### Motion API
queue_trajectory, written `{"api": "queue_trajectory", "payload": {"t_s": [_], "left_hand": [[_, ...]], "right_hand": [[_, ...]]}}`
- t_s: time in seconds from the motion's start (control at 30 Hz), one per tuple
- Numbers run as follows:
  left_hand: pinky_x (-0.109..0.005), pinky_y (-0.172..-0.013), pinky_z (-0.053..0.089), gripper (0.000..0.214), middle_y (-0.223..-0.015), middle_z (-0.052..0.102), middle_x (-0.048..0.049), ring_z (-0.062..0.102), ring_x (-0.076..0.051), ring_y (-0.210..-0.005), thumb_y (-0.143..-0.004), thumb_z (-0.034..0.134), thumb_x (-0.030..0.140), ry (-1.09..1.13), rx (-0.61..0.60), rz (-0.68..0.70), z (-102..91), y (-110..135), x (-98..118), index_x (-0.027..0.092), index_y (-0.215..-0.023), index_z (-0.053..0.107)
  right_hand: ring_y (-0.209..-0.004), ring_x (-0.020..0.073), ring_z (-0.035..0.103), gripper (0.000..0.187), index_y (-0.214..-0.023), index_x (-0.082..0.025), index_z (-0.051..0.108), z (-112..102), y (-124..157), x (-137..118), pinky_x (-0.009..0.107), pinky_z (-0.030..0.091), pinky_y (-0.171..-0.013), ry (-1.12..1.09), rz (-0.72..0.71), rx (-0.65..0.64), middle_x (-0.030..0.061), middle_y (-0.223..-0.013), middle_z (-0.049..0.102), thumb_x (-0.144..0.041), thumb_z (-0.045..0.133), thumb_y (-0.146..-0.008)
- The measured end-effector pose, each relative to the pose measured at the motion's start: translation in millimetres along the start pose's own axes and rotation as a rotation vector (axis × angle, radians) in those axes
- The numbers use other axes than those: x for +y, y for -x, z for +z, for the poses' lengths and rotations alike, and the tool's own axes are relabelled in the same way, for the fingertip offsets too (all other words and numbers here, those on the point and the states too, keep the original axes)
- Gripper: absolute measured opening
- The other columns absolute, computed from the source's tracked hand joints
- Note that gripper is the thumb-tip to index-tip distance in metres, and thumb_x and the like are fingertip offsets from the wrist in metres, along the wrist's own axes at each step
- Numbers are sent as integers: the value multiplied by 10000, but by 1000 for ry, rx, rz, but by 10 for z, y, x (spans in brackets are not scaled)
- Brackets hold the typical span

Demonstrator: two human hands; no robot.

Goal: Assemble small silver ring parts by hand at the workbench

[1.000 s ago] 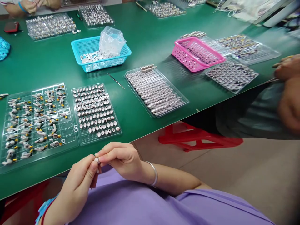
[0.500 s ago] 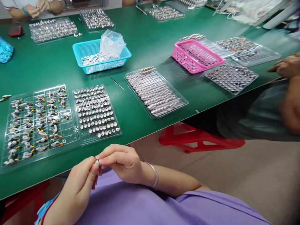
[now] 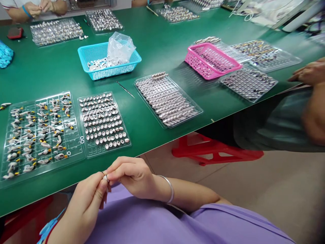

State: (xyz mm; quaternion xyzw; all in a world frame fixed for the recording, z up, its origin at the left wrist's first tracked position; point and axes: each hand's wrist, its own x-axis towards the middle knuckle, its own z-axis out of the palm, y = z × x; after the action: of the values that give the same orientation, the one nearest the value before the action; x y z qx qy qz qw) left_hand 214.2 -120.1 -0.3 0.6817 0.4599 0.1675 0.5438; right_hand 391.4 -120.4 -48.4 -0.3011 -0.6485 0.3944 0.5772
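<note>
My left hand (image 3: 87, 196) and my right hand (image 3: 130, 174) meet fingertip to fingertip just below the near edge of the green table (image 3: 157, 44), over my purple shirt. Both are closed in a pinch on one small silvery part (image 3: 105, 177). My right wrist carries a silver bangle (image 3: 169, 191). Straight ahead on the table lies a clear tray (image 3: 104, 122) of small silver shell-like parts. To its left lies a clear tray (image 3: 38, 132) of larger parts with yellow tips.
A third clear tray (image 3: 167, 100) of long parts, a thin tool (image 3: 125, 89), a blue basket (image 3: 109, 61) with a plastic bag and a pink basket (image 3: 212, 59) lie farther out. A co-worker's hand (image 3: 308, 73) rests at the right edge. A red stool (image 3: 215, 149) stands below.
Both hands stay pinched on the small part, with only slight finger movement. The view shifted slightly.
</note>
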Motion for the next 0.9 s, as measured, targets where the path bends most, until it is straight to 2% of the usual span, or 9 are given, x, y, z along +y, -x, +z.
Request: {"api": "queue_trajectory", "payload": {"t_s": [0.1,0.2,0.37,0.53,0.73,0.9], "left_hand": [[-233,-499,371,369,-545,470,45,437,-113,-488,-978,398,428,233,-101,-111,-23,-1,-25,207,-705,509],[-233,-496,374,370,-564,474,44,441,-110,-490,-970,411,455,303,-89,-146,-16,9,-33,202,-724,521],[-231,-520,378,397,-558,479,35,447,-116,-516,-987,385,393,77,11,-13,21,31,12,210,-643,463],[-216,-507,377,363,-566,492,42,464,-108,-502,-992,364,300,-94,74,87,43,34,9,215,-652,458],[-198,-497,379,348,-570,497,48,469,-101,-496,-988,355,253,-164,107,143,61,45,-18,217,-657,456],[-195,-508,381,343,-581,500,46,475,-101,-505,-989,347,255,-176,113,127,74,47,-71,216,-666,457]], "right_hand": [[-738,106,718,159,-826,-136,671,-34,-23,-4,180,635,-670,-15,-30,-42,84,-886,711,-80,546,-908],[-734,108,717,150,-824,-117,667,-37,-27,-13,184,636,-666,-45,-26,-34,92,-882,708,-44,553,-889],[-705,99,713,164,-815,-115,658,6,-12,-36,177,630,-654,-64,10,13,92,-878,709,-12,545,-876],[-697,100,708,148,-798,-118,663,28,-2,-44,183,627,-661,-58,25,50,93,-862,715,-26,573,-872],[-692,105,708,149,-816,-123,671,48,18,-59,186,625,-648,-69,54,46,88,-860,715,-44,565,-883],[-708,114,707,152,-834,-129,674,28,12,-67,194,621,-651,-35,46,27,91,-874,715,-67,552,-899]]}}
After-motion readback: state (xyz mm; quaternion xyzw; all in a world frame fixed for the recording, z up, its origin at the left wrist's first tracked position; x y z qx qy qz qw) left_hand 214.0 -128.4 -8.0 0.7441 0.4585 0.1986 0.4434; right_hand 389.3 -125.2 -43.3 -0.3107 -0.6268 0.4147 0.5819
